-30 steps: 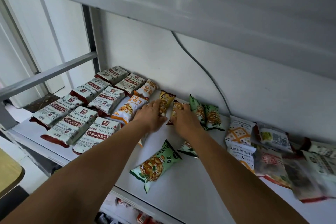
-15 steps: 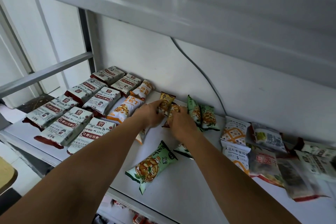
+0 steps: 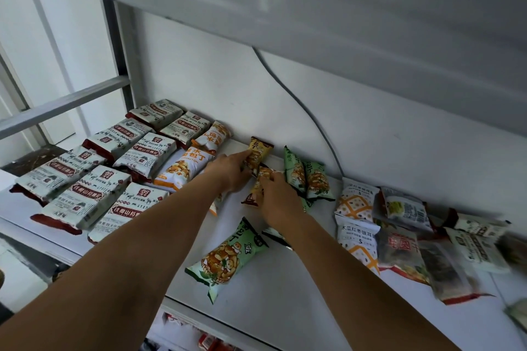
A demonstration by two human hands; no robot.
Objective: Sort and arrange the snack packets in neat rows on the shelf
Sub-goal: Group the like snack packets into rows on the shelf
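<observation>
On the white shelf board (image 3: 285, 305) the left hand (image 3: 231, 172) reaches to the far side. Its fingers are stretched almost straight and close together, and the tips touch the left edge of a long yellow and brown foil packet (image 3: 260, 152). This packet lies with its far end near the white back wall (image 3: 199, 88).

The right hand (image 3: 278, 202) is just beside, on the right. Its fingers are bent over the far end of a second yellow and brown packet (image 3: 255, 194) and hold it. The thumb is hidden. This packet lies just near of the first one and touches it.

Just right of both hands, two upright-lying green packets (image 3: 306, 177) are side by side, edges touching. A single green foil packet (image 3: 228, 255) lies tilted near the front edge, apart from the others.

To the left, white and orange crouton packets (image 3: 182, 168) border the rows of grey-white packets with dark red ends (image 3: 85, 194), which fill the left part up to the front edge.

To the right, white packets with an orange lattice (image 3: 356, 219) begin a loose, overlapping pile.

Bare board is open between the single green foil packet and this pile, along the front edge. A narrow bare strip remains by the wall left of the first yellow packet. A grey cable (image 3: 299, 100) runs down the wall.
</observation>
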